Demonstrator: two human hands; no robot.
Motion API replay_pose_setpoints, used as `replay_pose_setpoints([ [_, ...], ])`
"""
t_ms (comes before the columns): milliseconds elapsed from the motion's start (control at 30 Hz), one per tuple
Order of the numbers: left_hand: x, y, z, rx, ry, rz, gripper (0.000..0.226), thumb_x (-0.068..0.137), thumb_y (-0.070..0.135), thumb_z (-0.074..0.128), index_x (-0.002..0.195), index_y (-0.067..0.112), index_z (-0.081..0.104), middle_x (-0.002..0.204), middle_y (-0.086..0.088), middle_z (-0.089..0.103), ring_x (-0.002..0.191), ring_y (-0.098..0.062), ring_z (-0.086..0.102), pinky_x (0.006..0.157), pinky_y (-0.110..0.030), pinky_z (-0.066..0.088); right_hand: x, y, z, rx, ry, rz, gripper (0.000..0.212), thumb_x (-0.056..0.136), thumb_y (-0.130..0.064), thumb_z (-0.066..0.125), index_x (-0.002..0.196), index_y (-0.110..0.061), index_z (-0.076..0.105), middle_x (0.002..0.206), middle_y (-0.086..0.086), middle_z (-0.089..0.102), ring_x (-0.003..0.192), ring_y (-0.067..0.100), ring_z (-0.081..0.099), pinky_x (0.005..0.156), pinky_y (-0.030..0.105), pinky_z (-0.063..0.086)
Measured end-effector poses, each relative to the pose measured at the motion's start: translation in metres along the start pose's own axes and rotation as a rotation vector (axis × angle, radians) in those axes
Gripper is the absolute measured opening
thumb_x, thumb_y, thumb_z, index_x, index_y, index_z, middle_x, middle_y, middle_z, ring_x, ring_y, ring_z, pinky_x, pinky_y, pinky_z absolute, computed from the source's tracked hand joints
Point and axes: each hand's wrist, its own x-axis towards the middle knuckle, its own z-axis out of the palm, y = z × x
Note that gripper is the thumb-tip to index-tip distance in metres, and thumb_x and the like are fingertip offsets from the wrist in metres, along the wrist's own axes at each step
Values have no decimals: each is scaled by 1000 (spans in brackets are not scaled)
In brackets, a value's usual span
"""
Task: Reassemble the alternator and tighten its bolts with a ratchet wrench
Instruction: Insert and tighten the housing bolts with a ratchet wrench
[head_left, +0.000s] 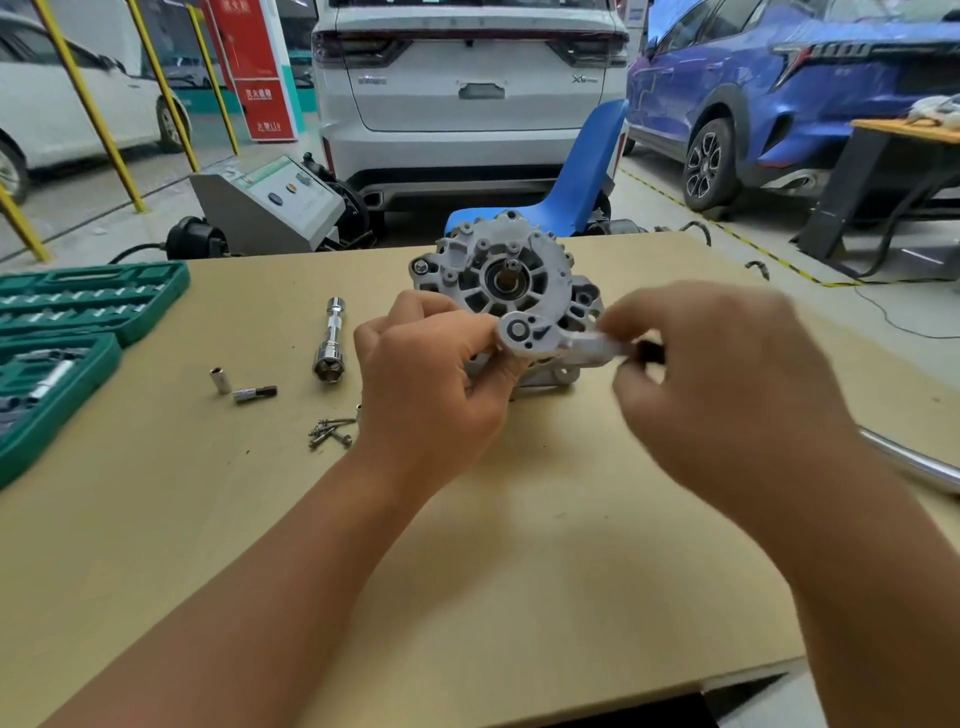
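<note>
- Alternator (511, 291) stands on the tan tabletop (467, 571), shaft end facing the camera, just beyond both sets of fingers.
- Left hand (431, 384): fingers curled round the alternator's lower left edge, thumb up against the round ratchet head.
- Ratchet wrench (550, 338): head sits on the lower front of the housing, between the two hands; handle runs rightward into the right hand.
- Right hand (727, 395): blurred, fingers narrow and pinched on the ratchet handle; exact finger lay can't be told.
- Extension bar with socket (331, 340) lies just left of the left-hand fingers, not touching.
- Loose socket (220, 380) and bit adapter (254, 393) lie further left, side by side.
- Small pile of bolts (332, 431) sits beside the left wrist, below the extension bar.
- Green socket-set case (67, 332) open at far left, well apart from the hands.
- Metal tube (909, 462) at right edge, behind the right wrist.
- Blue chair (582, 176) stands beyond the table.
</note>
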Motion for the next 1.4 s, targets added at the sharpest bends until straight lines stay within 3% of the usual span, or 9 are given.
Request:
replay_pose_setpoints([
  [67,0,1,2,5,1,-31,32,87,36,77,65,16,67,66,8,61,88,-25,58,74,-60,50,-3,0,0,-9,84,50,19,76,-22,62,93,-25,72,80,1,69,81,34,61,75,43,52],
  [200,-2,3,1,-8,23,-38,30,88,33,75,66,34,54,60,14,52,81,-24,54,71,-60,48,-34,-27,15,198,-193,31,18,67,-38,59,77,-24,61,63,-4,64,62,19,62,58,37,53],
  [367,1,0,-3,-37,-37,-53,25,87,39,74,72,19,74,67,16,58,89,-22,56,74,-63,49,-18,-8,8,162,159,167,24,74,-22,66,96,-27,72,80,-4,69,78,28,63,78,44,54],
  [500,1,1,0,-15,2,-110,34,87,34,73,59,18,60,58,10,52,83,-23,53,75,-59,49,-38,-35,16,299,-166,32,21,67,-33,57,87,-28,62,67,-7,63,54,12,60,51,38,55],
  [700,2,1,-3,-7,-39,-65,30,88,39,74,68,16,72,66,10,61,88,-22,55,75,-61,49,-22,-7,6,155,118,199,25,75,-21,68,97,-30,73,78,-5,71,78,26,64,76,39,54],
  [867,-1,0,0,-11,-21,-95,24,87,32,76,67,20,72,64,7,63,85,-22,54,74,-61,48,-42,-34,10,312,-293,86,29,66,-39,64,94,-30,68,68,-11,70,56,8,65,57,32,56],
  [1000,-1,-4,-4,10,-39,-40,27,88,38,76,73,15,76,68,7,64,86,-21,54,72,-61,49,-24,-9,3,167,88,195,33,72,-17,69,102,-32,73,87,-6,73,86,26,67,84,43,55],
  [1200,-1,1,3,13,-3,-97,33,88,36,73,62,18,65,59,7,57,82,-22,52,73,-57,48,-45,-41,17,250,-222,64,24,67,-39,63,89,-30,59,69,-8,64,63,13,61,58,37,54],
  [1400,-1,0,0,-10,-20,-55,32,89,40,74,68,16,71,65,9,59,88,-24,55,73,-60,49,-14,-10,5,115,93,209,34,76,-18,65,108,-29,71,92,-2,72,92,30,63,88,46,52],
])
